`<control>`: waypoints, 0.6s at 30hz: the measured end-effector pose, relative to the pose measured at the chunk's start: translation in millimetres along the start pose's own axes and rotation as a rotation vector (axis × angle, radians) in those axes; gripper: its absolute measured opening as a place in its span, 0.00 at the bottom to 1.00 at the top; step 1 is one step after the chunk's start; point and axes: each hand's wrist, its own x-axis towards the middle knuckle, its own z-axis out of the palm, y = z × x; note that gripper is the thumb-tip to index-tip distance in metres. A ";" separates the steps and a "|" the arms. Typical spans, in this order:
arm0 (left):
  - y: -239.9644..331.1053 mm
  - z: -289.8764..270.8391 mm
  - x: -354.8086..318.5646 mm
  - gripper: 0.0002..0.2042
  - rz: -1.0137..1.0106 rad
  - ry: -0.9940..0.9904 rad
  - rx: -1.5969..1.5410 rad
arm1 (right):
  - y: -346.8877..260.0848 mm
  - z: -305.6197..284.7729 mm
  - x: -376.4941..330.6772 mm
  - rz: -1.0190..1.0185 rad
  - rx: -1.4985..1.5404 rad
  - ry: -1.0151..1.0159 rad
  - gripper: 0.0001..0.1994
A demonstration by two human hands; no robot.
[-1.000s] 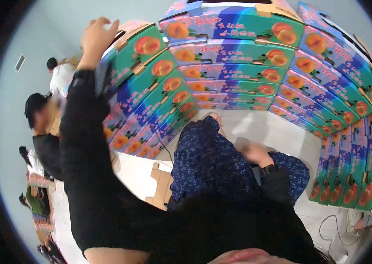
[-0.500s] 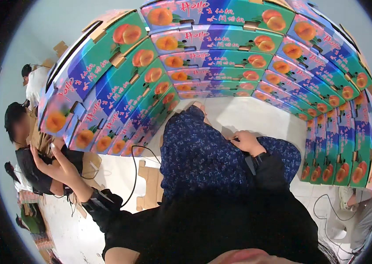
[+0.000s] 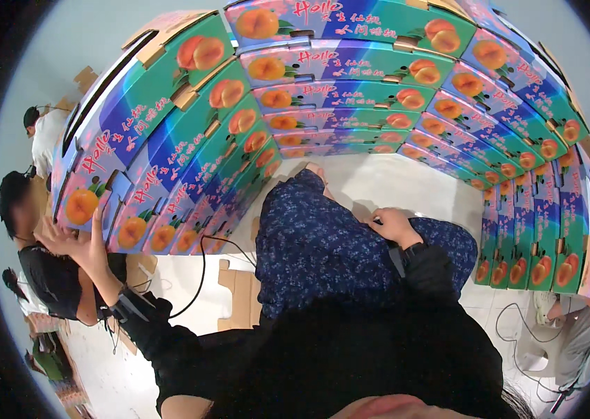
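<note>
My left hand (image 3: 80, 246) is raised at the left with its fingers spread. It is at the lower front corner of a stack of flat fruit cartons (image 3: 127, 146), green, blue and pink with peach pictures. One finger overlaps the printed side of the top carton; whether it presses on it I cannot tell. My right hand (image 3: 394, 228) rests on the dark blue flowered skirt (image 3: 316, 244) over my lap, its fingers curled in, with nothing visible in them.
More carton stacks stand in front (image 3: 344, 94) and at the right (image 3: 528, 230). Brown cardboard (image 3: 237, 293) and a black cable (image 3: 203, 272) are on the floor by my left arm. A person in black (image 3: 43, 272) is close behind my left hand; another person's legs (image 3: 577, 342) are at the right.
My left hand has shifted a little to the left, and a finger now overlaps the top carton's printed side. My right hand stays on my lap.
</note>
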 end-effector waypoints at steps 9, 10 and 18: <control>-7.2 5.1 -16.6 0.37 -0.473 -0.195 -0.598 | 11.8 8.6 4.9 -0.015 0.032 0.015 0.15; -3.3 4.9 -16.4 0.38 -0.475 -0.223 -0.597 | 12.2 7.9 4.3 -0.018 0.031 0.010 0.15; 2.9 2.7 -16.0 0.37 -0.277 -0.185 -0.371 | 14.0 11.6 8.3 -0.052 0.022 0.052 0.15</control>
